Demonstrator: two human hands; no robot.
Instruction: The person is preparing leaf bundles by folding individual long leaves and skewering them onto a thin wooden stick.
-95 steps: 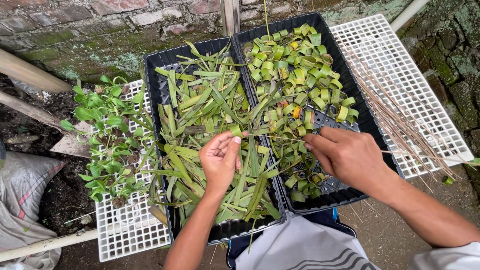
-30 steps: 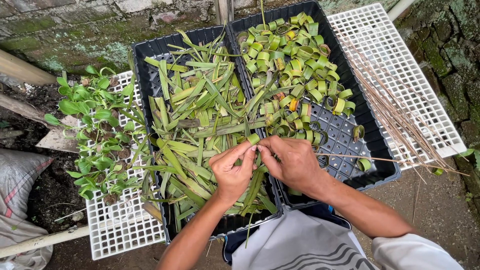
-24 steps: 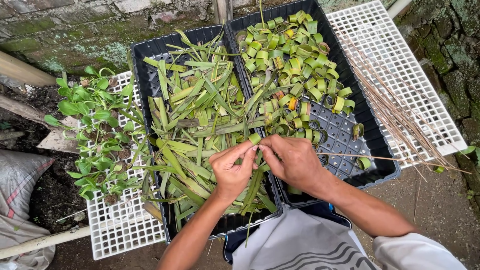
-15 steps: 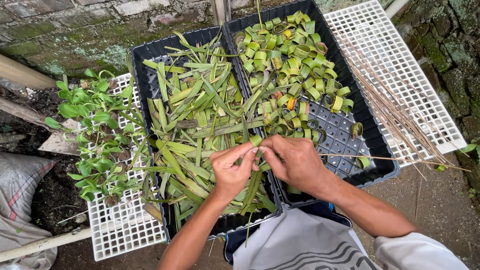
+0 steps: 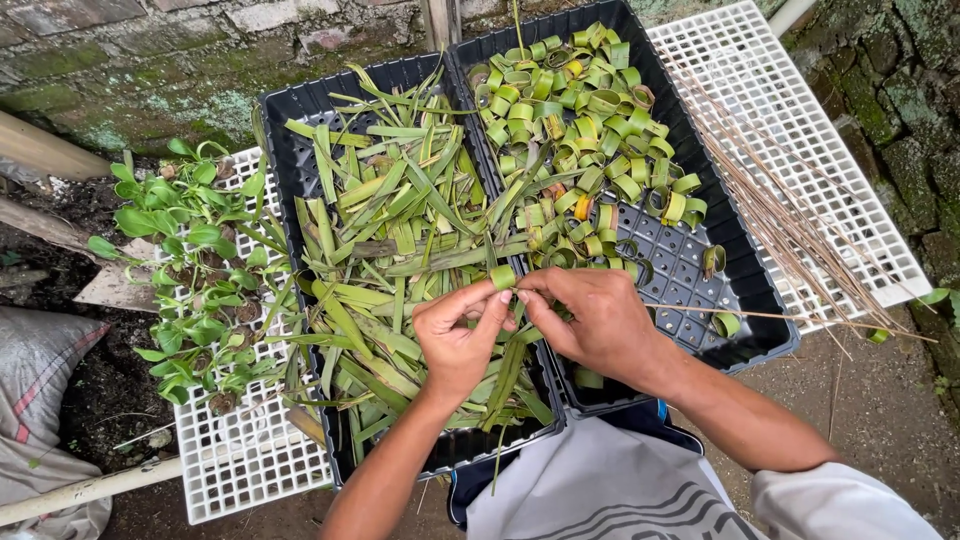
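Over the edge between two black trays, the left hand (image 5: 455,335) and right hand (image 5: 590,320) meet, fingers pinching a small green leaf ring (image 5: 502,277). Left tray (image 5: 300,110) holds long leaf strips (image 5: 400,220); right tray (image 5: 745,300) holds many rolled rings (image 5: 580,110).

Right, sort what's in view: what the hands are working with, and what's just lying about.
In use:
left hand and right hand, pinching a rolled leaf ring
loose leaf strips in the left black tray
finished rings in the right black tray
thin sticks

Lying about:
seedlings
white grids
sack
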